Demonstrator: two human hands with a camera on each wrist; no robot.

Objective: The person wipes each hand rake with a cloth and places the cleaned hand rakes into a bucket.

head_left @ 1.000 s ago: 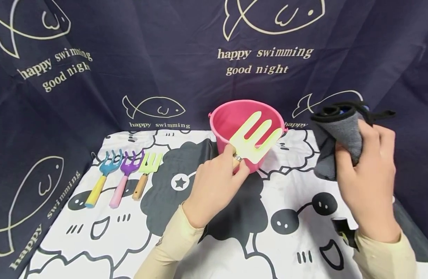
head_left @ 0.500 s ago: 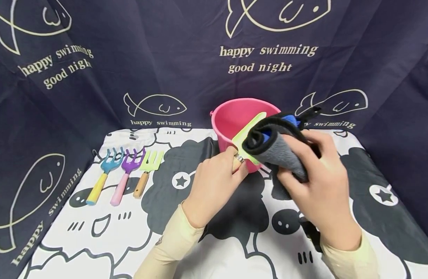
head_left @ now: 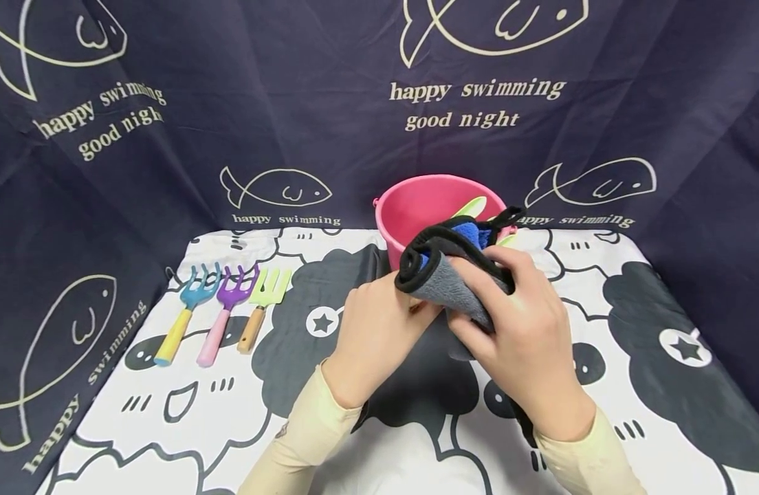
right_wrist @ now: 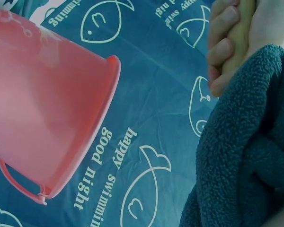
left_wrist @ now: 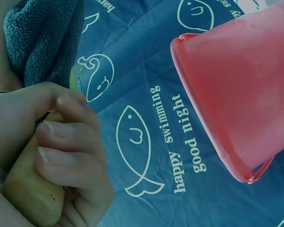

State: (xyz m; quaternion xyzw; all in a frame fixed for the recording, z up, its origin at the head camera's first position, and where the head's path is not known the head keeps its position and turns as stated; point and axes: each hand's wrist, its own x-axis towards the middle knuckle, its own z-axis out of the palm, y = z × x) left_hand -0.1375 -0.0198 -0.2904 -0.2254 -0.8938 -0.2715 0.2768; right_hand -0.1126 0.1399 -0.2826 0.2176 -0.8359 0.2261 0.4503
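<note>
Navy fish-print fabric [head_left: 280, 117] is hanging behind the pink bucket [head_left: 410, 213], which is standing on a sheep-print sheet [head_left: 386, 457]. In front of the bucket, the left hand [head_left: 379, 333] is gripping the wooden handle [left_wrist: 35, 184] of a green fork [head_left: 470, 207], apparently so that the tined head is projecting free. The right hand [head_left: 522, 337] is clutching a bunched grey-and-blue cloth [head_left: 444, 278] over that head, probably for a padded hold; actual contact cannot be confirmed. Left of the bucket, a blue rake [head_left: 198, 294], a purple rake [head_left: 232, 297] and a second green fork [head_left: 267, 295] are lying side by side, handles facing the person, presumably for easy grasping.
</note>
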